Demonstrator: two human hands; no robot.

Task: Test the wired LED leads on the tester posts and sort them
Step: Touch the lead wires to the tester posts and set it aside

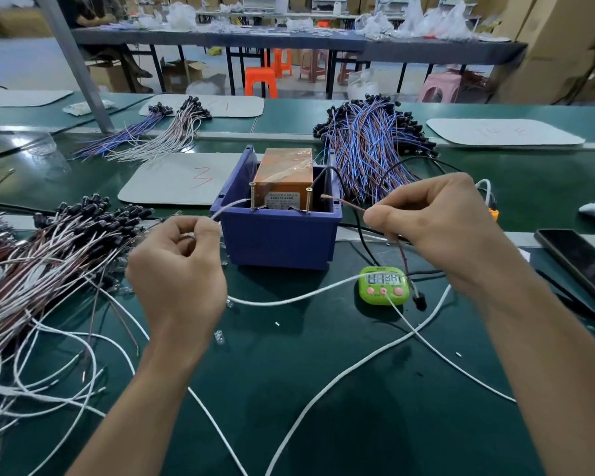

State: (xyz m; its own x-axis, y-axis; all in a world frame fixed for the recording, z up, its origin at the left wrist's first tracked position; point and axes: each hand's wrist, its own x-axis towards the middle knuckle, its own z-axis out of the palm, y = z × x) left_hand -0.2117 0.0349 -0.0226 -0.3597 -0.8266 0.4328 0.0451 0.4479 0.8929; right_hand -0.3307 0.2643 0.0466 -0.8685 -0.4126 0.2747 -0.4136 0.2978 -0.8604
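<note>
Wired LED lead: white wire end (pixel 234 204) reaches the left brass screw post (pixel 252 198), contact looks made but too fine to be sure; brown wire end (pixel 344 202) has its bare tip just beside the right brass screw post (pixel 309 200), apparently not touching. Black LED head (pixel 419 300) dangles below the right hand (pixel 437 228), no glow seen. Risks: brown tip skids past the post, so a good lead reads dead and gets missorted; tip brushes the black tester wire nearby; dangling head snags the loose cords. Left hand (pixel 176 269) fingers (pixel 203 231) curled, pinching white wire; right-hand fingers pinching brown wire. Posts stand in a blue plastic bin (pixel 279 238) holding an orange tester box (pixel 284 173) on the green bench (pixel 358 407); green digital timer (pixel 383 286) near.
</note>
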